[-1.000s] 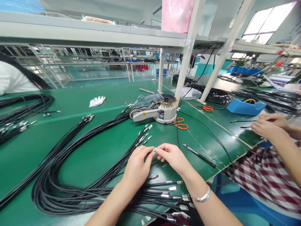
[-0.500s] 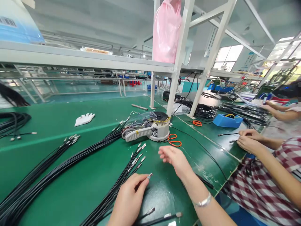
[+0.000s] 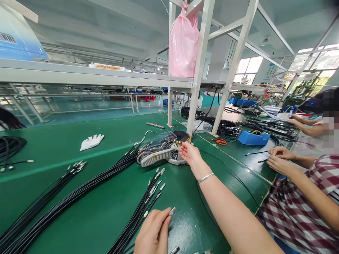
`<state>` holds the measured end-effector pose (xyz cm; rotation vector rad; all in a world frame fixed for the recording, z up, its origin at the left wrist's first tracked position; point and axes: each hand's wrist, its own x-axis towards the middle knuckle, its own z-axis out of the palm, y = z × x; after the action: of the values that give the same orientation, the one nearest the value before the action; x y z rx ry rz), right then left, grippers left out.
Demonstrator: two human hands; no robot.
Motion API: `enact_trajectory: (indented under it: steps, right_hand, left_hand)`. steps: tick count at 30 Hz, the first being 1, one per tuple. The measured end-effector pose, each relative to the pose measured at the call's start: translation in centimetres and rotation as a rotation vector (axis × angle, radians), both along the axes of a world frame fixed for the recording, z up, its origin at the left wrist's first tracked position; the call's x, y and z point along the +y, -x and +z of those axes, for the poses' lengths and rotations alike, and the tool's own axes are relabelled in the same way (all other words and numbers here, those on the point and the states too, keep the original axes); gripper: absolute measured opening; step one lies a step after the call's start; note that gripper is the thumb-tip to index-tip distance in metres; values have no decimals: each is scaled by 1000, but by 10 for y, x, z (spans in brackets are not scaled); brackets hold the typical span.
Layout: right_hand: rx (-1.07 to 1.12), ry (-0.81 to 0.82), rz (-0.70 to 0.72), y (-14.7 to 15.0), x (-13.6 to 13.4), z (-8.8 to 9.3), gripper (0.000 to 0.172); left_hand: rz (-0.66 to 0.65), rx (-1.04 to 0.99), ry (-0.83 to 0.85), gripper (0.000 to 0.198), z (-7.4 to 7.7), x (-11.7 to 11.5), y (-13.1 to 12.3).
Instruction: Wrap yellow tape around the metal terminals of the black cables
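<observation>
My left hand (image 3: 153,231) is low at the front edge, fingers pinched on a black cable whose metal tip (image 3: 172,211) sticks out past them. My right hand (image 3: 190,154) is stretched forward to the tape dispenser (image 3: 162,149), fingers spread and touching its right side, holding nothing I can see. A silver bracelet (image 3: 205,177) sits on that wrist. A bundle of black cables with metal ends (image 3: 153,187) lies between my hands.
Long black cable bundles (image 3: 66,194) sweep across the green table (image 3: 100,211). A white glove (image 3: 91,141) lies at the left. At right sit a blue tape holder (image 3: 253,138), orange scissors (image 3: 220,141), and a co-worker's hands (image 3: 278,158). White frame posts (image 3: 197,88) stand behind the dispenser.
My right hand left the cable tip and reached forward to the tape dispenser. My left hand kept hold of the cable and sank low in view as my head tilted up.
</observation>
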<state>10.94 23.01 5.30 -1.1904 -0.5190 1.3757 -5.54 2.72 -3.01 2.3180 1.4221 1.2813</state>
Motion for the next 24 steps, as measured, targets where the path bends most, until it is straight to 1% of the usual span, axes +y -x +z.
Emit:
enact_trajectory:
  steps: [2, 4, 6, 8, 9, 11, 12, 13, 14, 15, 17, 18, 20, 24]
  right_hand:
    - [-16, -17, -23, 0, 0, 1, 26]
    - [-38, -38, -52, -1, -1, 5, 25]
    - [-61, -71, -79, -1, -8, 11, 16]
    - [-82, -123, -88, -3, -26, 14, 8]
    - [-90, -151, -79, -4, -41, 13, 9]
    - [-104, -199, -10, -8, -82, 5, 8]
    - [-117, -215, 63, -10, -106, -1, 9]
    - [-165, -270, 172, -11, -131, -9, 13]
    - [-211, -264, 244, -12, -155, -18, 17]
    - [-248, -212, 286, -12, -176, -26, 20]
    - [-240, -138, 348, -8, -207, -40, 24]
    - [-225, -116, 361, -5, -215, -44, 25]
    - [-190, -103, 370, 1, -221, -48, 26]
    - [-154, -72, 351, 9, -215, -44, 28]
  left_hand:
    - [41, -18, -2, 18, 5, -3, -4]
    - [90, -46, 2, 19, 10, -6, -9]
    - [123, -77, -1, 18, 14, -9, -12]
    - [133, -105, -2, 17, 16, -11, -15]
    - [135, -121, 7, 17, 17, -12, -16]
    - [144, -152, 36, 15, 17, -13, -17]
    - [152, -164, 53, 13, 17, -13, -18]
    - [161, -170, 64, 11, 17, -13, -18]
    - [167, -172, 70, 10, 17, -14, -19]
    - [171, -169, 69, 8, 17, -14, -20]
    - [166, -150, 51, 8, 19, -16, -21]
    - [160, -138, 38, 8, 19, -16, -21]
    - [142, -120, 14, 9, 21, -17, -21]
    - [119, -114, -29, 13, 21, -18, -22]
